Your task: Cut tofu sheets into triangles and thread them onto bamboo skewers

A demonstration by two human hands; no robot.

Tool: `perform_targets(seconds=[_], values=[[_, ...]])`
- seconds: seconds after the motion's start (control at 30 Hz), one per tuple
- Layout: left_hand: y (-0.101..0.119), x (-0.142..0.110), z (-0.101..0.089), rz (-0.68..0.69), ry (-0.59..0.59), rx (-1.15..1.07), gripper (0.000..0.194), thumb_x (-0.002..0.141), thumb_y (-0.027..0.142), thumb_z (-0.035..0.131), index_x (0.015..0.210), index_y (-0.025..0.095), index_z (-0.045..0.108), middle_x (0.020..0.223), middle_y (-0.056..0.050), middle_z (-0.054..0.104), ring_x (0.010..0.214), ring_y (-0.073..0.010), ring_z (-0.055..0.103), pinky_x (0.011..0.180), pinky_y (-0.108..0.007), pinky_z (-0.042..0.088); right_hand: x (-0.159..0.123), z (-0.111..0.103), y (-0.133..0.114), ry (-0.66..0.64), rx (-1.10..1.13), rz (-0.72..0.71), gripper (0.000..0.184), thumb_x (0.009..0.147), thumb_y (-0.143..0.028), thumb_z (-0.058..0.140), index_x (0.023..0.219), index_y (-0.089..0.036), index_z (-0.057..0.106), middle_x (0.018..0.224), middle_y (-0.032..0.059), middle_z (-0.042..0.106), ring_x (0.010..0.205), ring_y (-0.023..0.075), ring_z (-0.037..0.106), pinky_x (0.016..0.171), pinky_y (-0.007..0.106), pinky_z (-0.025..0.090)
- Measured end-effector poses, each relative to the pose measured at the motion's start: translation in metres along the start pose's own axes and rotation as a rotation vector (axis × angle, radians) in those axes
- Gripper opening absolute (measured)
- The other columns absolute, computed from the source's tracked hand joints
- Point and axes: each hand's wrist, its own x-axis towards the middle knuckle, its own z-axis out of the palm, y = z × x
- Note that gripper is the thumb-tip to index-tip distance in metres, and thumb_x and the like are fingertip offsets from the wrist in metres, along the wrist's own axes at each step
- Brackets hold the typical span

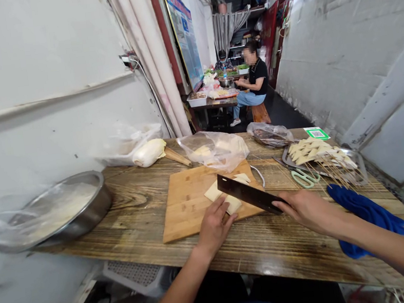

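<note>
My right hand (pixel 297 208) is closed round the handle of a dark cleaver (pixel 247 192), whose broad blade slants up to the left. Beneath the blade, pale tofu sheets (pixel 212 191) lie on a wooden cutting board (pixel 181 198); a cut piece shows beyond it. My left hand (pixel 216 221) holds the near part of the sheets down, its fingers bent and its thumb near the edge. The blade hides part of the sheets, so I cannot tell whether it is cutting into them. Behind the board, a clear plastic bag (pixel 220 149) contains more pale sheets.
A steel basin (pixel 102 191) stands left, near a cabbage (pixel 149 153) and wooden skewers (pixel 177 157). On the right are green-handled scissors (pixel 304 178), a metal tray (pixel 362 166) of skewered pale pieces and a blue cloth (pixel 368 214). Two people sit at a table farther back.
</note>
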Motion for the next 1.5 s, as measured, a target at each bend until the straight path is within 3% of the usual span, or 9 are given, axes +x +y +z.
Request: perform_targets(seconds=[0.13,0.23,0.47,0.8,1.5], values=[[0.005,-0.006,-0.004,0.048,0.063,0.058,0.027,0.082,0.024,0.053,0.108,0.017,0.055,0.114,-0.013,0.057,0.111,-0.0238,0.051,0.091,-0.044,0.046,0.002,0.000,0.002,0.006,-0.034,-0.050,0.035,0.092,-0.038,0.030,0.081,-0.020,0.059,0.068,0.0050,0.065,0.061,0.0169,0.061,0.055,0.023,0.036],[0.007,-0.010,-0.001,0.096,0.041,0.082,0.023,0.084,0.019,0.048,0.105,0.018,0.058,0.105,-0.011,0.062,0.102,-0.0222,0.056,0.087,-0.042,0.048,0.006,-0.005,0.006,0.005,-0.066,-0.104,0.036,0.091,-0.039,0.031,0.078,-0.020,0.059,0.063,0.0044,0.064,0.057,0.0168,0.060,0.052,0.024,0.033],[0.006,-0.016,0.006,0.171,0.047,0.185,0.029,0.086,0.015,0.043,0.112,0.016,0.056,0.104,-0.012,0.063,0.100,-0.0220,0.057,0.086,-0.042,0.050,0.021,-0.019,0.012,-0.070,-0.054,-0.214,0.035,0.091,-0.040,0.034,0.076,-0.020,0.059,0.064,0.0043,0.064,0.058,0.0154,0.060,0.053,0.023,0.034],[0.006,-0.017,0.007,0.191,0.028,0.212,0.027,0.083,0.012,0.048,0.108,0.012,0.057,0.103,-0.013,0.063,0.101,-0.0223,0.056,0.089,-0.041,0.048,0.041,-0.029,0.019,-0.097,-0.084,-0.360,0.037,0.092,-0.040,0.032,0.080,-0.020,0.061,0.066,0.0041,0.065,0.058,0.0144,0.059,0.052,0.023,0.032],[0.009,-0.013,0.004,0.202,0.072,0.197,0.024,0.080,0.010,0.052,0.103,0.010,0.057,0.099,-0.013,0.064,0.103,-0.0225,0.056,0.092,-0.042,0.045,0.058,-0.034,0.022,-0.134,-0.180,-0.411,0.035,0.091,-0.038,0.035,0.077,-0.018,0.060,0.064,0.0039,0.064,0.055,0.0125,0.056,0.049,0.022,0.025]])
